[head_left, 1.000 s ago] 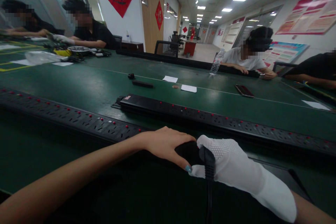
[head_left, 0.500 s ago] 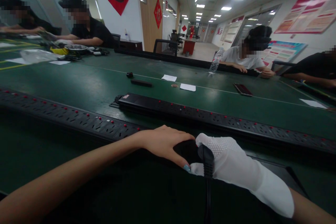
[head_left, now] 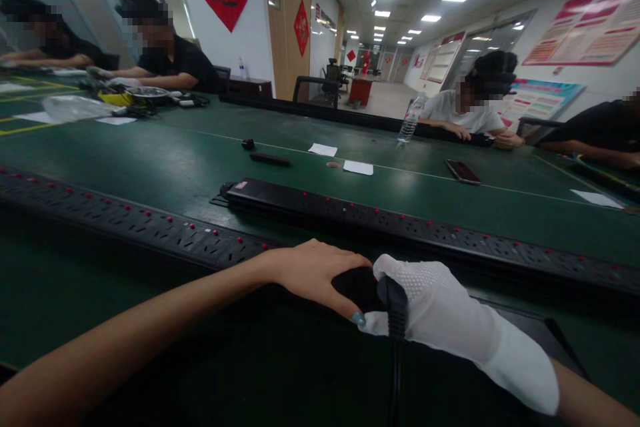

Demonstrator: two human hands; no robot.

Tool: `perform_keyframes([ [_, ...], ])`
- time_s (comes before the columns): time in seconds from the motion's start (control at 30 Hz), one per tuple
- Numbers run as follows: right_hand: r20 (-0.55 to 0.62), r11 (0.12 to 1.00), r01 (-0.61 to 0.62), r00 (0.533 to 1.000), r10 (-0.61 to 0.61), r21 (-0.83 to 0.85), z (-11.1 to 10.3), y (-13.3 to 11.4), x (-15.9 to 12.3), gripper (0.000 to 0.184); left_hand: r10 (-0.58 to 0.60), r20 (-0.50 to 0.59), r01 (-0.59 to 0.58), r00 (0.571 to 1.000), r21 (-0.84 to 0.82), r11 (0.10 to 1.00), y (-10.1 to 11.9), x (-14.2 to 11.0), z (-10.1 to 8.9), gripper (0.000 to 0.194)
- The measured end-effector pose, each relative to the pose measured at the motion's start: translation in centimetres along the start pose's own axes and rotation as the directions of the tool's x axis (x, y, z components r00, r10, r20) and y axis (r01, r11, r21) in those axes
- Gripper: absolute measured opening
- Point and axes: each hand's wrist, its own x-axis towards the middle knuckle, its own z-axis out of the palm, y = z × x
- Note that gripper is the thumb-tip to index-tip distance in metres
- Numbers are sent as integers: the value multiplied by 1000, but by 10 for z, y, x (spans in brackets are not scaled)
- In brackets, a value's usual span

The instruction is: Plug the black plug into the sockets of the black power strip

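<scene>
A long black power strip (head_left: 165,230) with a row of red lights runs from the left edge toward my hands. My bare left hand (head_left: 315,277) straddles its right part, thumb on the near side and fingers over the far side. In a white dotted glove, my right hand (head_left: 440,297) is closed round a black power plug (head_left: 396,300). The plug sits at the strip, and its cord hangs down toward me. Whether its pins are in a socket is hidden. My left thumb tip touches or nearly touches the gloved fingers.
Another black power strip (head_left: 310,207) lies just beyond on the green table (head_left: 195,147). Farther off are paper slips (head_left: 359,167), a dark bar (head_left: 271,159), a phone (head_left: 463,171) and a water bottle (head_left: 410,121). Several people sit around the table, with a clear plastic bag (head_left: 75,108) at left.
My hands, the plug and the strip hold nearly the same position. The view has shifted very slightly.
</scene>
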Motion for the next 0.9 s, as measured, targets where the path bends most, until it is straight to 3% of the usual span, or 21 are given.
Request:
perform_keyframes([
  [0.17,-47,999,44,998,-44,-18,-1,-2,0,32,5,-1,-5,1000,-1,1000,0,0,0,73],
  [0.9,-10,995,13,1000,-14,-96,1,0,-1,32,0,-16,1,1000,19,1000,1,-1,0,67],
])
